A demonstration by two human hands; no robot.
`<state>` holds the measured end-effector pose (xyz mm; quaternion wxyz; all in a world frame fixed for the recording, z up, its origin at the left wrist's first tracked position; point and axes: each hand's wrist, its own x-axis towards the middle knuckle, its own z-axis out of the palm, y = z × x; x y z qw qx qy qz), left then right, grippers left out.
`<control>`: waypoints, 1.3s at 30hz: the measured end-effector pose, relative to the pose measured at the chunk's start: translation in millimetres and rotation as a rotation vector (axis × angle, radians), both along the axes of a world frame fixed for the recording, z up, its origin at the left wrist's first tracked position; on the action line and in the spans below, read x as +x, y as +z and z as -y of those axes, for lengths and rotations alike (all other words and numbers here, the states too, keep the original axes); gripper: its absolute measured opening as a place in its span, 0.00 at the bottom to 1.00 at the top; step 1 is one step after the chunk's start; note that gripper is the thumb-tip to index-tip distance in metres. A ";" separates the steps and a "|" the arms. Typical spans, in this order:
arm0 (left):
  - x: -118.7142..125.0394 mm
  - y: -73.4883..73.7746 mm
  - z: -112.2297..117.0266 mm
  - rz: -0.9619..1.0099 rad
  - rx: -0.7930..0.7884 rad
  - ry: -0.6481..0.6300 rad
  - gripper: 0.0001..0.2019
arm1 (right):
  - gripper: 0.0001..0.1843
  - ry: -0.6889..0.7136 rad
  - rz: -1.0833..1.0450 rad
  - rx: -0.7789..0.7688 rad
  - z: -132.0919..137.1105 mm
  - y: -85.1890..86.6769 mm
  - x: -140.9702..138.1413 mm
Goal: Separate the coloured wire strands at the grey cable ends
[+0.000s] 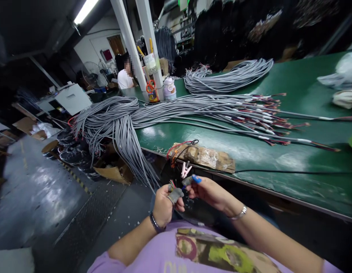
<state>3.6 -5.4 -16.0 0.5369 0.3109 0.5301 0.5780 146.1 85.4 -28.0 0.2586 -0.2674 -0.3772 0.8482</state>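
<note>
While the cable end [172,184] sits just below the table edge, before the person's chest, the left hand [164,206] is curled round it, a grey-capped thumb pressing it against the fingers. The right hand [209,190], just beside, has its capped fingertips pressed together; whether they grip a wire I cannot tell. Above hangs a pink clip [186,169], and beyond it grey cables [119,121] spill off the green table [292,167].

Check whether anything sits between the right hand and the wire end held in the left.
Nothing visible does. The left hand grips the wire end, the right hand pinches a blue-tipped piece right beside it; the pink clip hangs above, not between.
</note>
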 end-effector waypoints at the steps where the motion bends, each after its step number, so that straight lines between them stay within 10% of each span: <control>1: 0.3 1.9 -1.0 0.019 0.012 0.022 0.14 | 0.21 -0.032 -0.019 -0.049 -2.7 -1.9 -0.5; 6: 4.1 9.6 -9.7 0.087 0.058 0.039 0.11 | 0.22 -0.100 -0.058 -0.053 -13.9 4.2 -15.6; 14: 5.0 13.4 -19.1 0.093 0.006 -0.042 0.11 | 0.27 -0.405 0.108 0.405 -4.9 2.0 -27.5; 20: 6.8 9.0 -21.0 0.047 -0.036 -0.088 0.14 | 0.23 -0.297 -0.132 0.005 -6.3 5.4 -31.9; 31: 3.9 5.1 -15.5 0.009 0.008 -0.051 0.13 | 0.22 -0.259 -0.181 -0.114 -2.7 -5.8 -20.6; 39: 3.1 -8.9 0.9 -0.091 0.029 0.018 0.14 | 0.18 -0.102 0.038 0.192 24.7 -3.9 -6.0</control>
